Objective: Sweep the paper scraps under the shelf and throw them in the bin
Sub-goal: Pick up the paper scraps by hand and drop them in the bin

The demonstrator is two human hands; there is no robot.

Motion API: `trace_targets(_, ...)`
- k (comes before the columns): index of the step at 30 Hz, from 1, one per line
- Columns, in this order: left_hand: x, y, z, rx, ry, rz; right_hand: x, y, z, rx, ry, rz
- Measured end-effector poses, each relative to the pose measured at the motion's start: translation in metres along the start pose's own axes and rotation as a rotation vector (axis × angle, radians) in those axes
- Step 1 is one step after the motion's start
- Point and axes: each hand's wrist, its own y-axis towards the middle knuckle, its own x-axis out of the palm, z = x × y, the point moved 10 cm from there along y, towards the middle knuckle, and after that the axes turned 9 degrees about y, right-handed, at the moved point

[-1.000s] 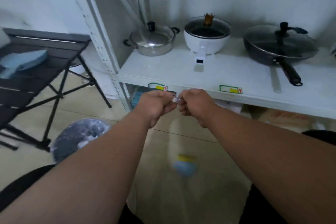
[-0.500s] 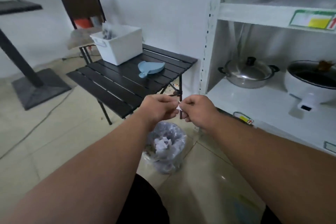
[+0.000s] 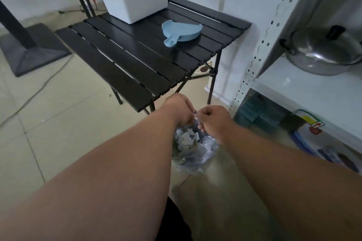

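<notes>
White paper scraps (image 3: pixel 186 138) heaped in clear-plastic-lined bin (image 3: pixel 197 154) on tiled floor, between black slatted tabletop (image 3: pixel 137 55) corner and white metal shelf (image 3: pixel 305 92) post; open floor left of bin. Left hand (image 3: pixel 181 110) and right hand (image 3: pixel 212 120) directly above bin, fingers curled, together pinching small white scrap (image 3: pixel 195 116); each grip closed tight
</notes>
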Motion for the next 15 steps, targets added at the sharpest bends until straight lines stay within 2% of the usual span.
trace_targets(4,0.028,0.024,-0.005,0.066,0.293,-0.158,0.000,0.017,0.025,0.061,-0.030,-0.001)
trace_targets(7,0.050,0.036,-0.019,0.054,0.329,-0.325,-0.004,0.026,0.038,0.079,-0.080,-0.001)
trace_targets(15,0.063,0.036,0.029,0.186,0.300,-0.316,-0.046,0.015,0.039,0.022,-0.090,0.074)
